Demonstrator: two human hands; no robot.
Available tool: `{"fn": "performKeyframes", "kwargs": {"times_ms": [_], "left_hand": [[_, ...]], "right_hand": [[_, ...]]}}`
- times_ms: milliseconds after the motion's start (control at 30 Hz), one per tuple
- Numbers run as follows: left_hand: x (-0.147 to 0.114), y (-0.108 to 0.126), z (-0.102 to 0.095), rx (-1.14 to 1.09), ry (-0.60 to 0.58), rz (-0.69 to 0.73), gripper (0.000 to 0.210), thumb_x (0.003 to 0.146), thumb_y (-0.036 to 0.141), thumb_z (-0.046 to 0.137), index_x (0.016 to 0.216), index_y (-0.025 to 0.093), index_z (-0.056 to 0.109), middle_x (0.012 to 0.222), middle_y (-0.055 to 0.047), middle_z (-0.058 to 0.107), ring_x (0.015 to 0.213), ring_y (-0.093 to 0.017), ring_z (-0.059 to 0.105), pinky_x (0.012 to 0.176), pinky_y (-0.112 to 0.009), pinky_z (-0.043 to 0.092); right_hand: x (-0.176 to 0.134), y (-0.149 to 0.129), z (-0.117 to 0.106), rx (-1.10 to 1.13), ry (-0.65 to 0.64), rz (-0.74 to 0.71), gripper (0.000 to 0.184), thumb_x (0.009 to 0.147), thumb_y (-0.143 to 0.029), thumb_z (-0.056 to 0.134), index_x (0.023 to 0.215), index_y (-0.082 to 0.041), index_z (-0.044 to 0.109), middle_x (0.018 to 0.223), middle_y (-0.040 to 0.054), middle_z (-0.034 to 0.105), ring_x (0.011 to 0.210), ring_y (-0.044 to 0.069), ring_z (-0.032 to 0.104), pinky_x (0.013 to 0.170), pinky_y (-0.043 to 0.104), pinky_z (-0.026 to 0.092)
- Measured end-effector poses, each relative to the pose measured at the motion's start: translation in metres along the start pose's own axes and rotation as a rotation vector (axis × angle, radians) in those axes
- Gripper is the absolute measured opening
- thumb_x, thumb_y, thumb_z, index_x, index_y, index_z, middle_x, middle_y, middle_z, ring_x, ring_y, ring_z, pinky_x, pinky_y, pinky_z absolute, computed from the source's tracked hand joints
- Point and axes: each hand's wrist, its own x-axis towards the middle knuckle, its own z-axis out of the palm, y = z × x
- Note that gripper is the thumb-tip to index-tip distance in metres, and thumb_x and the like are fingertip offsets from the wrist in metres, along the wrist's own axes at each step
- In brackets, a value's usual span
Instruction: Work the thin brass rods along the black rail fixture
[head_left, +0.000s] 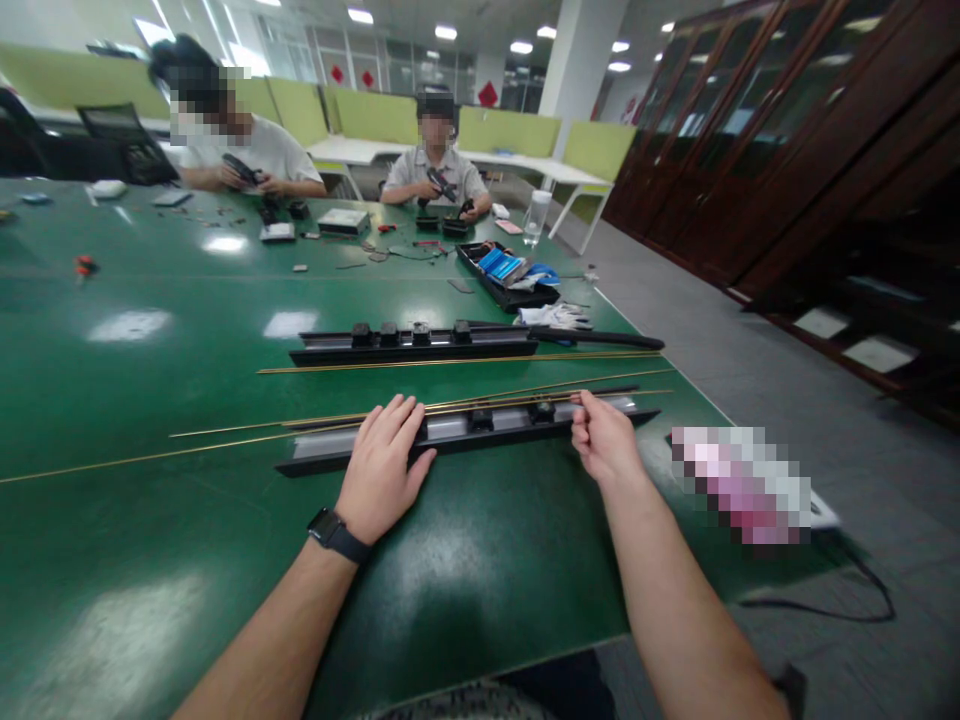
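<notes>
A long black channel rail with a grey inner face lies in front of me, with small black blocks fitted along it. Across its near part my left hand rests flat, fingers stretched out, covering part of the rail and one block. Thumb and fingertips of my right hand are pinched at the rail's right part on a thin brass-coloured rod. That rod runs leftward along the rail toward my left fingers. Another such rod lies alongside, its left end past the rail.
Behind it lies a second black rail with several blocks and a loose rod. Gloves and a black tray sit farther back. A blurred-out object is at the right edge. Two people handle black parts across the table.
</notes>
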Motion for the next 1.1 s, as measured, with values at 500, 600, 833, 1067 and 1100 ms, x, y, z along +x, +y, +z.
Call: {"fn": "performKeyframes", "kwargs": {"times_ms": [500,600,833,1067,1100], "left_hand": [[0.0005,-0.0006,0.0001,0.007,0.000,0.000,0.055,0.095,0.033,0.054,0.148,0.016,0.046,0.151,-0.015,0.052,0.146,-0.030,0.041,0.121,-0.052,0.032],[0.0006,0.0004,-0.0006,0.011,0.002,0.002,0.056,0.095,0.033,0.054,0.148,0.016,0.045,0.151,-0.015,0.052,0.145,-0.030,0.042,0.121,-0.052,0.033],[0.0003,-0.0010,-0.0002,0.000,0.005,0.008,0.056,0.096,0.033,0.053,0.149,0.018,0.043,0.151,-0.014,0.051,0.145,-0.031,0.042,0.121,-0.053,0.032],[0.0006,-0.0005,-0.0019,0.012,0.005,0.020,0.056,0.096,0.034,0.054,0.148,0.015,0.045,0.150,-0.015,0.052,0.145,-0.030,0.041,0.122,-0.051,0.032],[0.0006,-0.0004,-0.0019,0.011,0.008,0.021,0.056,0.096,0.034,0.054,0.148,0.015,0.045,0.150,-0.015,0.052,0.145,-0.030,0.042,0.122,-0.051,0.032]], "right_hand": [[-0.0017,-0.0016,0.0011,-0.002,0.023,-0.003,0.019,0.089,-0.032,0.070,0.083,-0.016,0.062,0.051,-0.0057,0.054,0.030,0.005,0.036,0.024,0.014,0.021],[-0.0035,-0.0008,0.0021,-0.022,-0.019,0.007,0.022,0.088,-0.036,0.071,0.086,-0.015,0.064,0.051,-0.0052,0.054,0.030,0.004,0.035,0.024,0.014,0.020],[-0.0023,0.0020,0.0022,-0.020,-0.027,-0.012,0.024,0.087,-0.037,0.073,0.083,-0.017,0.061,0.052,-0.0059,0.054,0.029,0.005,0.035,0.024,0.014,0.020],[-0.0054,-0.0005,0.0047,-0.060,-0.070,0.038,0.025,0.089,-0.039,0.071,0.086,-0.017,0.061,0.051,-0.0053,0.054,0.029,0.005,0.035,0.025,0.014,0.019],[-0.0055,0.0000,0.0048,-0.061,-0.079,0.038,0.026,0.088,-0.040,0.072,0.086,-0.017,0.061,0.051,-0.0056,0.054,0.029,0.005,0.035,0.025,0.014,0.019]]}}
